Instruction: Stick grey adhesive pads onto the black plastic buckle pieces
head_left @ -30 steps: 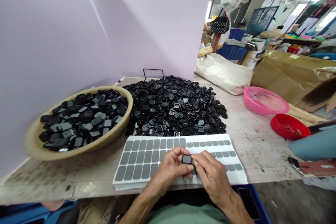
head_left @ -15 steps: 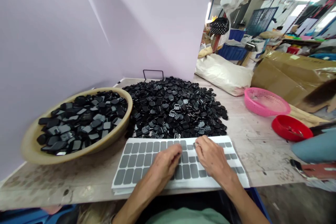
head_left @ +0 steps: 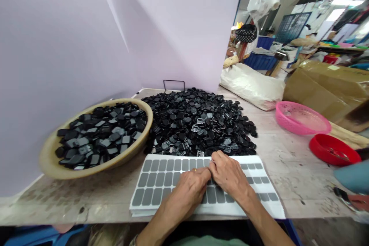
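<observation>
A white sheet (head_left: 150,190) with rows of grey rounded rectangles lies at the table's front edge, on top of other sheets. My left hand (head_left: 194,184) rests over its middle with fingers bent together. Close beside it, my right hand (head_left: 226,171) is closed too, its fingertips near the sheet's upper rows. The two hands meet at the fingers, and whatever is between them is hidden. Behind the sheet spreads a large pile of small black plastic pieces (head_left: 184,119). To the left, a tan basin (head_left: 144,138) holds more black and grey pieces.
A pink basket (head_left: 302,117) and a red bowl (head_left: 334,149) with small items stand at the right. Behind them are a cardboard box (head_left: 325,88) and a white sack (head_left: 253,84). A pale purple wall (head_left: 173,27) rises behind the table.
My hands have come together over the sheet; they were apart before. The whole view has shifted, so the table and its objects appear further right.
</observation>
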`<action>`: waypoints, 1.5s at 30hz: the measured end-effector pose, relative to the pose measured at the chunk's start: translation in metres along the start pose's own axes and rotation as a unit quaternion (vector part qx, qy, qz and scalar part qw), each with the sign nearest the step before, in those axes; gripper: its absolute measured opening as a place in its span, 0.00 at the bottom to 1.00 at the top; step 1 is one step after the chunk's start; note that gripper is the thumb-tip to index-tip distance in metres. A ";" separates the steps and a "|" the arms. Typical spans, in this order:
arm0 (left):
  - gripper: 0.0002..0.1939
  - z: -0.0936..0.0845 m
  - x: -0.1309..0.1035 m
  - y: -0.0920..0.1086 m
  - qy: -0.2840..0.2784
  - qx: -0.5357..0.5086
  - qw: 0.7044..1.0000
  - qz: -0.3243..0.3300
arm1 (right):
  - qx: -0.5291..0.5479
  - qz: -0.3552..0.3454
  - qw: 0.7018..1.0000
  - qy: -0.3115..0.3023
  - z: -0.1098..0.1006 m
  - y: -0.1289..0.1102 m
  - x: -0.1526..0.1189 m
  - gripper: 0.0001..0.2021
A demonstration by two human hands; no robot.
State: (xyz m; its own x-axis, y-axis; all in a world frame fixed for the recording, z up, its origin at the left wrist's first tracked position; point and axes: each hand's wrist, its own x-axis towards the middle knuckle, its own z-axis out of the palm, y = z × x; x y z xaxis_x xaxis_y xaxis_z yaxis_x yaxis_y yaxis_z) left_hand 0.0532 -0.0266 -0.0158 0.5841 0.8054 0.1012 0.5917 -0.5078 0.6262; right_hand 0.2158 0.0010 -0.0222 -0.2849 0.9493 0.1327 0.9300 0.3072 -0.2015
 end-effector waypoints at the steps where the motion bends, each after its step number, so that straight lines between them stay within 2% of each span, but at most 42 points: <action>1: 0.11 0.000 -0.002 0.001 0.003 0.004 1.000 0.000 | 0.010 -0.003 1.000 0.000 0.000 0.001 0.001 0.07; 5: 0.08 0.000 -0.010 0.001 0.004 0.032 0.999 -0.016 | 0.077 -0.019 0.997 -0.006 0.003 0.013 0.005 0.07; 7: 0.07 -0.002 -0.014 0.000 0.006 0.039 0.999 -0.021 | 0.165 -0.010 0.986 -0.035 0.005 0.019 0.007 0.10; 9: 0.06 -0.005 -0.015 0.001 0.011 0.045 0.999 -0.020 | 0.208 -0.005 0.977 -0.046 0.005 0.022 0.007 0.12; 15: 0.08 -0.004 -0.012 0.003 0.008 0.033 0.999 -0.016 | 0.259 0.037 0.965 -0.031 -0.012 0.019 0.000 0.12; 17: 0.09 -0.010 -0.012 -0.002 0.023 0.031 0.999 -0.022 | 0.275 0.054 0.959 -0.027 -0.017 0.019 -0.003 0.12; 19: 0.11 -0.029 -0.017 -0.009 0.066 0.047 0.996 -0.048 | 0.285 0.067 0.956 -0.018 -0.019 0.021 -0.005 0.12; 22: 0.12 -0.083 -0.032 -0.024 0.215 0.114 0.963 -0.113 | 0.303 0.070 0.950 -0.003 -0.020 0.022 -0.010 0.11; 24: 0.13 -0.125 -0.043 -0.032 0.298 0.239 0.905 -0.190 | 0.316 0.070 0.946 -0.001 -0.019 0.021 -0.012 0.11; 25: 0.14 -0.142 -0.048 -0.035 0.348 0.314 0.855 -0.222 | 0.320 0.071 0.945 -0.003 -0.017 0.021 -0.013 0.11; 27: 0.19 -0.164 -0.051 -0.037 0.392 0.405 0.789 -0.245 | 0.328 0.070 0.942 -0.007 -0.015 0.021 -0.014 0.11; 28: 0.20 -0.167 -0.050 -0.036 0.399 0.418 0.781 -0.239 | 0.332 0.069 0.941 -0.006 -0.013 0.021 -0.015 0.11; 29: 0.20 -0.165 -0.046 -0.035 0.392 0.403 0.795 -0.227 | 0.336 0.067 0.940 -0.005 -0.012 0.021 -0.016 0.11; 31: 0.17 -0.147 -0.033 -0.031 0.336 0.317 0.863 -0.206 | 0.342 0.070 0.937 -0.003 -0.011 0.023 -0.019 0.11; 33: 0.15 -0.117 -0.014 -0.029 0.230 0.212 0.928 -0.200 | 0.343 0.077 0.936 -0.004 -0.013 0.024 -0.022 0.12; 34: 0.14 -0.101 -0.004 -0.029 0.175 0.181 0.947 -0.199 | 0.344 0.081 0.935 -0.007 -0.015 0.025 -0.024 0.11; 36: 0.10 -0.072 0.014 -0.032 0.108 0.148 0.965 -0.190 | 0.347 0.089 0.934 -0.011 -0.021 0.024 -0.028 0.11; 39: 0.05 -0.044 0.033 -0.041 0.081 0.119 0.974 -0.178 | 0.355 0.099 0.930 -0.011 -0.030 0.023 -0.035 0.11; 41: 0.08 -0.039 0.039 -0.046 0.081 0.093 0.976 -0.179 | 0.362 0.104 0.926 -0.007 -0.033 0.024 -0.039 0.11; 45: 0.13 -0.049 0.037 -0.045 0.104 0.013 0.977 -0.185 | 0.413 0.108 0.904 -0.019 -0.034 0.024 -0.044 0.10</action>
State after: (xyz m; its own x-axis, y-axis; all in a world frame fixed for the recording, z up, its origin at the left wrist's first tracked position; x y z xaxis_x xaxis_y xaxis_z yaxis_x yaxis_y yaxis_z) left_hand 0.0208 0.0412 -0.0022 0.2035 0.9787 0.0272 0.7571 -0.1749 0.6294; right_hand 0.2584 -0.0353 0.0003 -0.1407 0.9897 -0.0269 0.4782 0.0441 -0.8771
